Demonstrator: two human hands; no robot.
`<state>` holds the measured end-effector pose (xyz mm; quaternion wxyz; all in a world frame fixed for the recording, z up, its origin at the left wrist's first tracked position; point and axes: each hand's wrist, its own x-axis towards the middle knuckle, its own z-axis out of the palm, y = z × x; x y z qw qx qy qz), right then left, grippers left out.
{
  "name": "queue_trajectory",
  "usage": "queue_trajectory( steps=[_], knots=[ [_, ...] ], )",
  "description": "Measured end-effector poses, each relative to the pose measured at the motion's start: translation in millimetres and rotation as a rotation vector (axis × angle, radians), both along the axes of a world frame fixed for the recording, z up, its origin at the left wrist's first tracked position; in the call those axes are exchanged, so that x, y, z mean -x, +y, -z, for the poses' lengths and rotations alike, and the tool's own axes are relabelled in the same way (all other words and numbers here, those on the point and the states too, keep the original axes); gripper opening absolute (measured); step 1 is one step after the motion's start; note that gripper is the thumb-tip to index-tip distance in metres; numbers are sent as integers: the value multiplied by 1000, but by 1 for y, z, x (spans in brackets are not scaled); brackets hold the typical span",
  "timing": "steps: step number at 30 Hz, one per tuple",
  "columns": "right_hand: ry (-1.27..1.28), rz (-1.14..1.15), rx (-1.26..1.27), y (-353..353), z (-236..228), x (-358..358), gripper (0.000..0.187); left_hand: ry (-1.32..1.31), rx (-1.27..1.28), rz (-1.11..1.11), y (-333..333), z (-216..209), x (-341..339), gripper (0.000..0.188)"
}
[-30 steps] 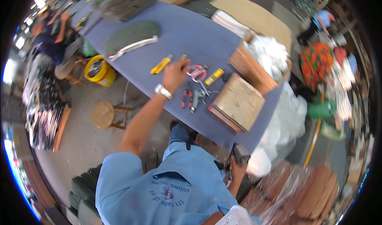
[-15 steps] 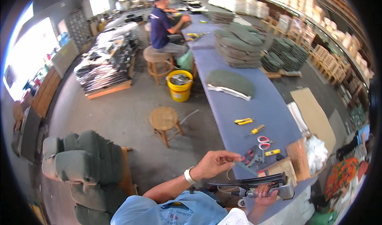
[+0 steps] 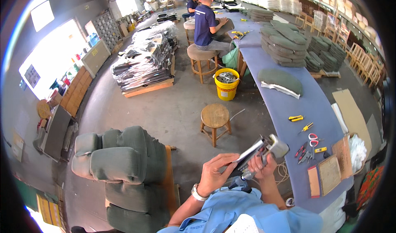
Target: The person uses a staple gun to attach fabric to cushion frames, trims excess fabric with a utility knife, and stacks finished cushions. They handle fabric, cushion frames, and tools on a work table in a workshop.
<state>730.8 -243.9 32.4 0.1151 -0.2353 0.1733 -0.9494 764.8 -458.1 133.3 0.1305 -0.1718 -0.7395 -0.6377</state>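
Note:
My right hand [image 3: 264, 166] grips a staple gun [image 3: 279, 147] by its handle, with the metal head tilted up and away from me. Its long magazine [image 3: 260, 154] points back toward my left hand [image 3: 218, 169]. There my left thumb and fingers are pinched together on a thin pale staple strip [image 3: 249, 149] lying along the magazine; the fingers hide its near end. The gun is held in front of my body, left of the table edge and over the floor. A coiled air hose [image 3: 282, 173] hangs below it.
The blue-covered table [image 3: 284, 105] runs away at the right, bearing a yellow cutter [image 3: 295, 118], a screwdriver [image 3: 306, 127], red-handled scissors [image 3: 314, 140], pliers [image 3: 304, 154] and an opened cardboard box [image 3: 330, 175]. A wooden stool [image 3: 215, 116] and stacked green cushions [image 3: 117, 159] stand left. A co-worker [image 3: 205, 25] sits beyond.
The staple gun has moved up and left, away from the table's near end. My left hand, earlier apart from it with a grey strip, is now at its magazine. My view has turned left.

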Motion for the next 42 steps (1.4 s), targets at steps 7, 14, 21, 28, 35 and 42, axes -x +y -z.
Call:
queue_trajectory(
  steps=[7, 14, 21, 28, 35, 42],
  knots=[
    [22, -72, 11, -10, 11, 55, 48, 172, 274, -299, -20, -5, 40, 20],
    [-90, -76, 172, 16, 44, 145, 44, 338, 401, -89, 17, -1, 145, 30],
    [-15, 84, 220, 106, 28, 262, 50, 296, 419, 275, 123, -13, 301, 26],
    [28, 433, 392, 220, 29, 308, 61, 28, 394, 615, 168, -15, 393, 45],
    [-36, 842, 403, 279, 53, 299, 68, -193, 391, 966, 208, 12, 458, 51],
    [-5, 1062, 120, 265, 56, 337, 55, 28, 255, 1109, 302, 41, 527, 47]
  ],
)
